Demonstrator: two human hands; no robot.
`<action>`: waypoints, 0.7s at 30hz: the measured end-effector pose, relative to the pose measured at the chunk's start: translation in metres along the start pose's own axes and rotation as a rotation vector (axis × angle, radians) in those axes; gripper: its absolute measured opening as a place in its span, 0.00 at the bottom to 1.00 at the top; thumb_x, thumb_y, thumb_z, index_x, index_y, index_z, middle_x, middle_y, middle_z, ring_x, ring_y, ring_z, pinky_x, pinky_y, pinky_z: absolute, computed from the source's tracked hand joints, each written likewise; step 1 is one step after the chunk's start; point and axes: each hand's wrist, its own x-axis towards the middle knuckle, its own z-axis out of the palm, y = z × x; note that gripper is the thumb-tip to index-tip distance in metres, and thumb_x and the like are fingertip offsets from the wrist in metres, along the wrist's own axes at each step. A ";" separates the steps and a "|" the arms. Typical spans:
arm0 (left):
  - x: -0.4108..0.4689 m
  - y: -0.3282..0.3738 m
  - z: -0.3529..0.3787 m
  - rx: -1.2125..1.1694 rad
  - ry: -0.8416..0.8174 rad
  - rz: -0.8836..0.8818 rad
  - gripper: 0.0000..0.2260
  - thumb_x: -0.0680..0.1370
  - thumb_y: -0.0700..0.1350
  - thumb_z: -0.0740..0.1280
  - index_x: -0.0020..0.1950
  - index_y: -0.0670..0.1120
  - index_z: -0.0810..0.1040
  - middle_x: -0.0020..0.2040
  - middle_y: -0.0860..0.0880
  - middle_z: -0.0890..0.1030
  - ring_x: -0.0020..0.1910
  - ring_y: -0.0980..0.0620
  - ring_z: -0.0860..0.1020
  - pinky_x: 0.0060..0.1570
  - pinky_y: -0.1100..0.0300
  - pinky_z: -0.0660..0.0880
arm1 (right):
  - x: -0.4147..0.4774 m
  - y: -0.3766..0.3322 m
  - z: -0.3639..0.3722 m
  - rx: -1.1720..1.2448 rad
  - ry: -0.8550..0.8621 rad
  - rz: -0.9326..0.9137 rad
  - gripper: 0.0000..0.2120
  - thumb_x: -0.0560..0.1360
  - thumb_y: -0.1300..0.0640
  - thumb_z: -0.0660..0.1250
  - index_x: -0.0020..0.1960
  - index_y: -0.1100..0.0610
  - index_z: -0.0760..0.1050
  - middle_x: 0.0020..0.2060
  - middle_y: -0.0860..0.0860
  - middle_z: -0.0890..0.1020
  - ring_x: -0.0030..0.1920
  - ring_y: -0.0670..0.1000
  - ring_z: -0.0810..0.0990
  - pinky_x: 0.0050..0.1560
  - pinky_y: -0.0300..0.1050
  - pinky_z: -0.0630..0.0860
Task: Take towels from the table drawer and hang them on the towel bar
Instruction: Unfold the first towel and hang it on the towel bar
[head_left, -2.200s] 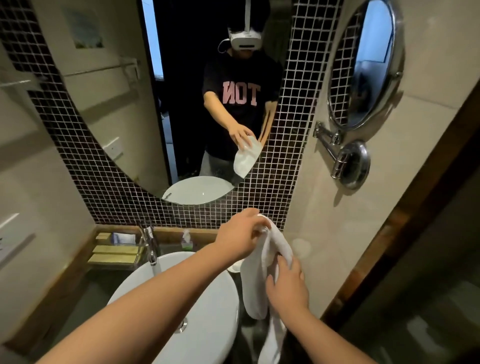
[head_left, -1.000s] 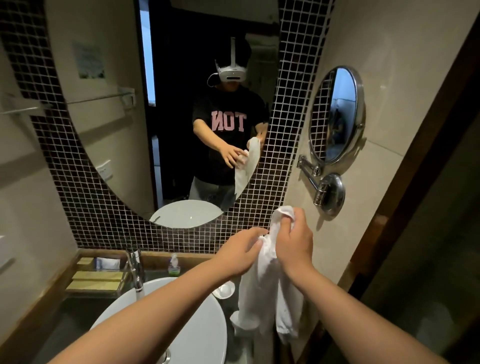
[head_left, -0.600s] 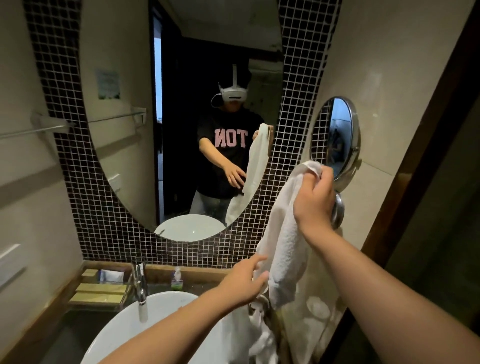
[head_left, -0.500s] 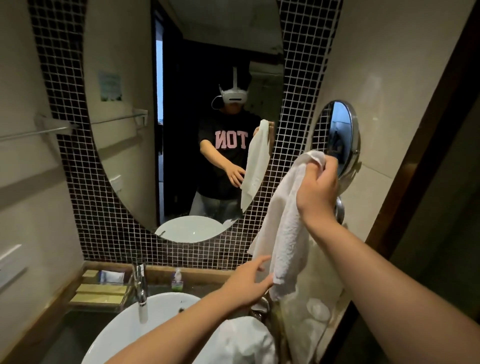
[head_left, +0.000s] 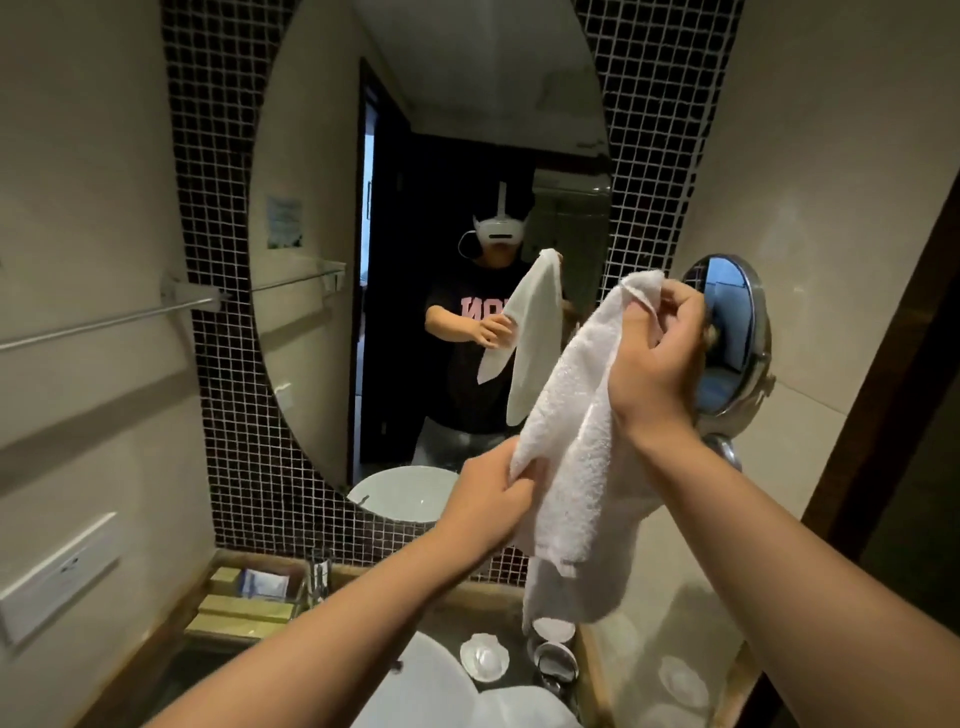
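White terry towel (head_left: 566, 415), held up in front of oval wall mirror (head_left: 322, 208), above washbasin (head_left: 415, 686). Right hand (head_left: 657, 358): grip closed on top corner, level with round swivel mirror (head_left: 737, 332). Left hand (head_left: 488, 499): grip pinched on lower edge. Towel bar (head_left: 104, 322) on left wall, bare, well apart. Small cups (head_left: 483, 657) on worktop, probably ceramic.

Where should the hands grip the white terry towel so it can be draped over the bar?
Judging by its pose, grip the white terry towel at its top edge. The right hand already pinches the upper corner; the left hand should slide from the left up to the opposite corner, since the cloth hangs bunched.
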 end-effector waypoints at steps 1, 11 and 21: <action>0.004 0.001 -0.015 0.005 0.040 0.001 0.05 0.81 0.46 0.64 0.50 0.54 0.79 0.43 0.56 0.83 0.44 0.55 0.81 0.45 0.53 0.78 | 0.002 -0.002 0.006 0.021 0.010 0.007 0.07 0.82 0.58 0.63 0.60 0.52 0.69 0.47 0.40 0.76 0.47 0.35 0.77 0.49 0.31 0.74; 0.071 0.022 -0.174 0.040 0.325 0.107 0.19 0.72 0.41 0.60 0.56 0.55 0.83 0.51 0.57 0.84 0.53 0.55 0.80 0.49 0.58 0.77 | -0.010 -0.030 0.077 -0.059 -0.339 0.128 0.42 0.74 0.64 0.66 0.75 0.31 0.53 0.61 0.52 0.76 0.55 0.52 0.80 0.57 0.53 0.81; 0.109 0.033 -0.254 0.027 0.407 0.185 0.17 0.67 0.44 0.60 0.47 0.58 0.83 0.43 0.58 0.85 0.46 0.55 0.82 0.45 0.53 0.80 | -0.039 -0.061 0.154 -0.301 -0.555 0.068 0.48 0.71 0.63 0.69 0.80 0.33 0.49 0.65 0.49 0.65 0.44 0.41 0.76 0.40 0.25 0.72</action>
